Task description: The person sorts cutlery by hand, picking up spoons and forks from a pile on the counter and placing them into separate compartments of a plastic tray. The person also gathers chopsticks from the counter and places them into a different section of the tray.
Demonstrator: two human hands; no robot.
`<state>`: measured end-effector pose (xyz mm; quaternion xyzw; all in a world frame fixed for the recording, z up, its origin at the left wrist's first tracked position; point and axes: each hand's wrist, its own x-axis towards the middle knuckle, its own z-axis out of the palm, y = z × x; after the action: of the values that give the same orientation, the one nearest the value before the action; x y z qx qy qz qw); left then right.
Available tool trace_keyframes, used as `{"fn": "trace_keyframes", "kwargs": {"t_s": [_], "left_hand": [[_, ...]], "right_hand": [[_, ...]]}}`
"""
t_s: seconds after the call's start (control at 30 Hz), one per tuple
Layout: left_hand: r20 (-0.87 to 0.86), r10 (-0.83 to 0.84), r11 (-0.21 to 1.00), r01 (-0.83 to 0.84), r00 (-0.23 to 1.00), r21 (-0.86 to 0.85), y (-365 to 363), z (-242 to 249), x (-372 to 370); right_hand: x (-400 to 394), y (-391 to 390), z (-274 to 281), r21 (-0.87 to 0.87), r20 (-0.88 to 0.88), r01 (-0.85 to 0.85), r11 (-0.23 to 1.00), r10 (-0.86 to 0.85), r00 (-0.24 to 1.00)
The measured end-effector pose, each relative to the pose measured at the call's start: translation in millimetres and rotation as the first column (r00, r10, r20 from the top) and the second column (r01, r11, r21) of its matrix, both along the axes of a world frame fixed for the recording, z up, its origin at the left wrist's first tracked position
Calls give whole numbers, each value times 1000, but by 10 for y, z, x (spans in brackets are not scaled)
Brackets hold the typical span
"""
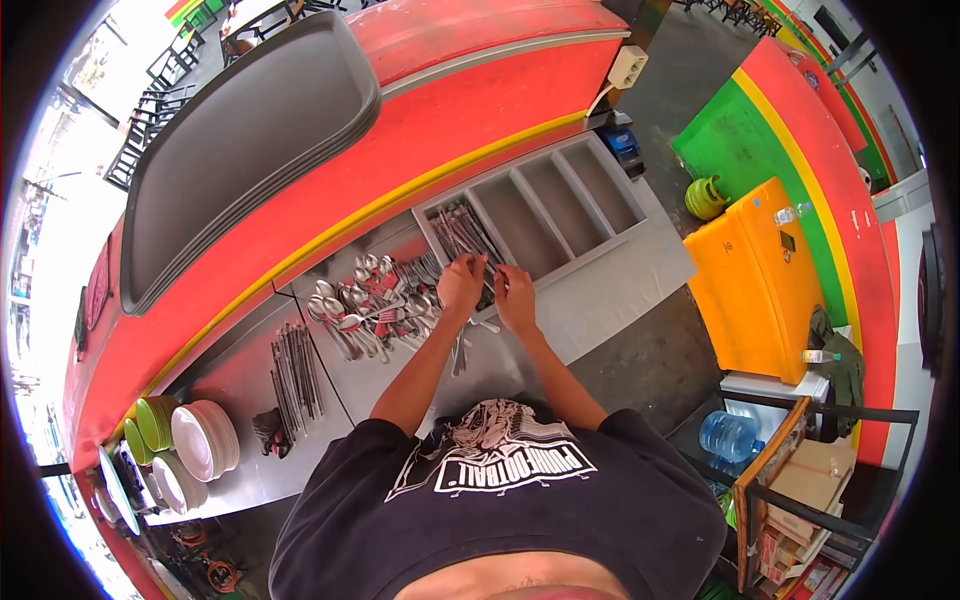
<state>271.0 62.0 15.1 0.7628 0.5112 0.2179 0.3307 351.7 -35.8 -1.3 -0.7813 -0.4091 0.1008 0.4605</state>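
Note:
A grey cutlery tray (590, 247) with long compartments lies on the metal counter. Metal cutlery (462, 228) fills part of its leftmost compartment. At the front edge of that compartment, my left hand (461, 287) is closed, its fingers bent together; what they grip is hidden. Close beside it, my right hand (515, 300) is also closed in a pinch, and I cannot make out what is in it. To the left of my hands, a loose heap of spoons (352, 322) and forks (418, 270) spreads over the counter, some with red at their handles.
Farther left lie a row of thin metal utensils (296, 375), a dark bundle (268, 430), stacked white plates (197, 440) and green dishes (150, 425). Stacked black trays (250, 150) rest on the red ledge (480, 95). On the right stand a yellow-orange box (755, 280) and a water jug (728, 436).

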Motion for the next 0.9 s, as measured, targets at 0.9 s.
{"fn": "trace_keyframes", "kwargs": {"t_s": [0.9], "left_hand": [[351, 524, 843, -530, 776, -88, -519, -304, -2382]], "right_hand": [[-1289, -19, 167, 273, -100, -164, 948, 198, 975]]}}
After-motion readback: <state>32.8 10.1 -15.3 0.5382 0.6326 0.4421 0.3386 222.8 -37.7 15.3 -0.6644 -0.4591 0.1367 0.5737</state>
